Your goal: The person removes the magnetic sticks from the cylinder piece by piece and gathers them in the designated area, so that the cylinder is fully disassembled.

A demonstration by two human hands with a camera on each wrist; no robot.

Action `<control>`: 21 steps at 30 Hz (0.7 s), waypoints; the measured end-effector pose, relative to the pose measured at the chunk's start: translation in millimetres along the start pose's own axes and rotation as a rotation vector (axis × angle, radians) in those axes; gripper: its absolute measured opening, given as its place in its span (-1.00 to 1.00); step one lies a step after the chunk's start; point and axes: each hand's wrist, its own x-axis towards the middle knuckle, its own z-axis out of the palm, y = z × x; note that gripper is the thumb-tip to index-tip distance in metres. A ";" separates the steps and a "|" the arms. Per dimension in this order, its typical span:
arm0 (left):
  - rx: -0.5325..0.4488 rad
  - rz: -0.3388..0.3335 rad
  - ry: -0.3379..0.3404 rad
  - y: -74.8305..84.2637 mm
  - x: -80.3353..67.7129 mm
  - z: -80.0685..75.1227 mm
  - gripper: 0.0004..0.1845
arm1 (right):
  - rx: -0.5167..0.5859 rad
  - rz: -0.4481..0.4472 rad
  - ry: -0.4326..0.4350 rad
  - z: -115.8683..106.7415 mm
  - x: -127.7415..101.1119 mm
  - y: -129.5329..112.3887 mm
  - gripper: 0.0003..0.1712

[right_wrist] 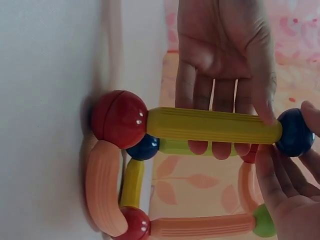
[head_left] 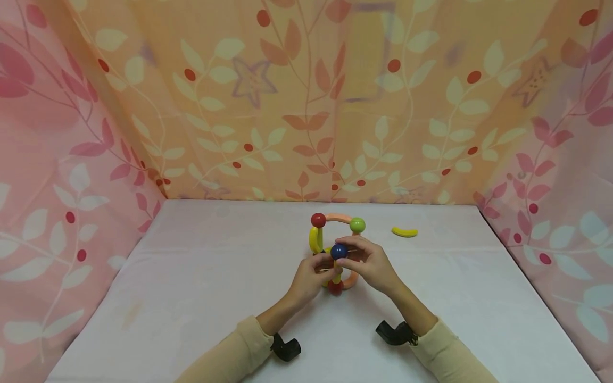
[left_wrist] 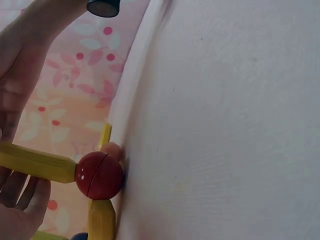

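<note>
Mid-frame: left hand grips yellow rod, right hand pinches blue ball; best steady rod, seat ball squarely.

A white table fills the lower part of the head view, its surface smooth, with a faint brownish smudge near its left edge. Floral cloth closes it in on three sides. Behind the table hangs an orange curtain printed with pale leaves, red berries and dim starfish shapes. Left of the table stands a pink curtain; right of it, another pink panel. Light seems to glow through the orange cloth, soft and even.
</note>
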 end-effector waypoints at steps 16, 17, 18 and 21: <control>0.186 0.045 -0.015 8.0 -0.6 -0.2 -0.69 | -0.101 -0.051 0.034 3.0 -1.7 -7.2 -0.55; 0.192 0.039 -0.018 8.7 -0.3 -0.3 -0.70 | -0.099 -0.045 0.043 2.9 -1.3 -7.1 -0.55; 0.193 0.030 -0.021 9.0 -0.1 -0.4 -0.70 | -0.092 -0.035 0.057 2.7 -1.1 -7.2 -0.55; 0.197 0.004 -0.026 9.8 0.4 -0.5 -0.71 | -0.044 -0.009 0.097 1.9 0.6 -9.1 -0.56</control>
